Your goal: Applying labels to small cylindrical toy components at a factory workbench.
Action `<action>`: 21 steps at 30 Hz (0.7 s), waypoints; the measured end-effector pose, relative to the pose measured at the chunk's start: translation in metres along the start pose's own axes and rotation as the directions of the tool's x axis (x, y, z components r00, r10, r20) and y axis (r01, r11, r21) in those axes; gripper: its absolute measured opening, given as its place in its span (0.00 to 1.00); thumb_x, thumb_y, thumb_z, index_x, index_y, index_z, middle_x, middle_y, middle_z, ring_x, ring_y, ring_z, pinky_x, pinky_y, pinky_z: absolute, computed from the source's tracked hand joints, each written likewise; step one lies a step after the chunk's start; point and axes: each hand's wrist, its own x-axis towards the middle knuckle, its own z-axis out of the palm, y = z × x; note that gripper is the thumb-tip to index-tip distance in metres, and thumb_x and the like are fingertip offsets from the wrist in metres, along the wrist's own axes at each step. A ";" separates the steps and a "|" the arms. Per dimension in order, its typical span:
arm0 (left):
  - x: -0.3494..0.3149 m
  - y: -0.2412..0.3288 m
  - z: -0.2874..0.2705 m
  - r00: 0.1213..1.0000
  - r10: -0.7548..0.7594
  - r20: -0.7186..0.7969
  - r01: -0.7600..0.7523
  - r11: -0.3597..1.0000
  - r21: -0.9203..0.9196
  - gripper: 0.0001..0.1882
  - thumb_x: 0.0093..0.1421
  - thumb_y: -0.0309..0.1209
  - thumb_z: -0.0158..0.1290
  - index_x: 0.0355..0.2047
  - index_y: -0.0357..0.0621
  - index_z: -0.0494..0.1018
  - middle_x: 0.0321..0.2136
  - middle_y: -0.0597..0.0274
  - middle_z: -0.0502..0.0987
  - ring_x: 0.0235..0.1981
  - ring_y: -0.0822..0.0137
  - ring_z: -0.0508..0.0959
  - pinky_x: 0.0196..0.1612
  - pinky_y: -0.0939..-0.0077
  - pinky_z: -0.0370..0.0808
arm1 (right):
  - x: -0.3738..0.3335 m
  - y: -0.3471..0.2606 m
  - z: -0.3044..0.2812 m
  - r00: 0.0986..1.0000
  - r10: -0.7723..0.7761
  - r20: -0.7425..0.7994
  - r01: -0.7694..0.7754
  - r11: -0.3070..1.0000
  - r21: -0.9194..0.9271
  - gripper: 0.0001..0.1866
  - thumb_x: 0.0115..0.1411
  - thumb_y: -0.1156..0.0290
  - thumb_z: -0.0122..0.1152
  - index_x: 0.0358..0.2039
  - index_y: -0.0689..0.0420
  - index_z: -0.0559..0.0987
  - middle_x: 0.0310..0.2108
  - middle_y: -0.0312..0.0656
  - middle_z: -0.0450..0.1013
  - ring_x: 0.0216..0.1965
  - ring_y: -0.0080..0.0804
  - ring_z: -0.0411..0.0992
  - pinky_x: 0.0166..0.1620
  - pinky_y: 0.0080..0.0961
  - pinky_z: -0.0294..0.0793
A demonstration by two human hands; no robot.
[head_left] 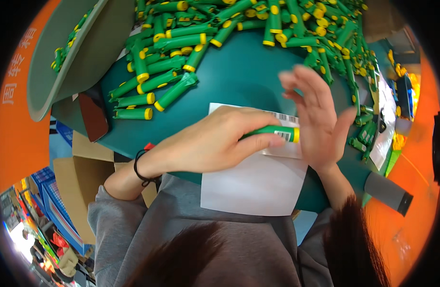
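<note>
My left hand (215, 138) is closed around a green tube (267, 130) with a yellow end cap, held level. A small white barcode label sits on the tube near the cap, beside my thumb tip. Raised just right of the cap, my right hand (318, 117) has its fingers spread and grips nothing. Its fingers are slightly smeared by motion. Beneath both hands lies a white sheet (253, 186), with barcode labels along its far part, which my hands partly cover. Several loose green tubes with yellow caps (176, 91) lie beyond my left hand.
A large heap of similar tubes (277, 16) spreads along the far side of the dark green table (248, 67). A grey-green basin (40, 95) tilts at the left, near a dark brown flat object (93, 117). An open cardboard box (67, 179) stands lower left; a grey cylinder (387, 191) lies right.
</note>
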 end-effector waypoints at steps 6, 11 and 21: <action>-0.003 0.005 0.017 0.997 0.061 -0.040 -0.059 0.997 0.044 0.12 0.65 0.27 0.55 0.47 0.36 0.76 0.36 0.50 0.79 0.36 0.49 0.80 0.39 0.64 0.75 | 0.027 -0.005 0.041 0.996 -0.006 0.094 0.006 1.000 -0.009 0.50 0.68 0.31 0.13 0.72 0.62 0.52 0.66 0.53 0.61 0.68 0.43 0.58 0.71 0.41 0.47; -0.005 0.017 0.019 0.998 0.009 -0.064 -0.001 0.992 0.123 0.12 0.64 0.26 0.57 0.47 0.36 0.76 0.35 0.50 0.79 0.36 0.51 0.80 0.38 0.66 0.75 | 0.025 -0.004 0.039 0.985 0.003 0.170 0.009 0.998 -0.068 0.49 0.69 0.32 0.13 0.71 0.63 0.52 0.65 0.54 0.62 0.68 0.44 0.59 0.72 0.42 0.46; -0.120 0.042 -0.133 0.051 0.351 -0.935 0.566 0.761 0.317 0.20 0.72 0.42 0.49 0.46 0.38 0.82 0.36 0.59 0.83 0.37 0.72 0.81 0.44 0.76 0.77 | 0.052 -0.028 -0.030 0.982 -0.074 -0.173 -0.070 0.707 -0.703 0.17 0.71 0.64 0.52 0.52 0.61 0.78 0.50 0.43 0.73 0.50 0.34 0.70 0.53 0.31 0.71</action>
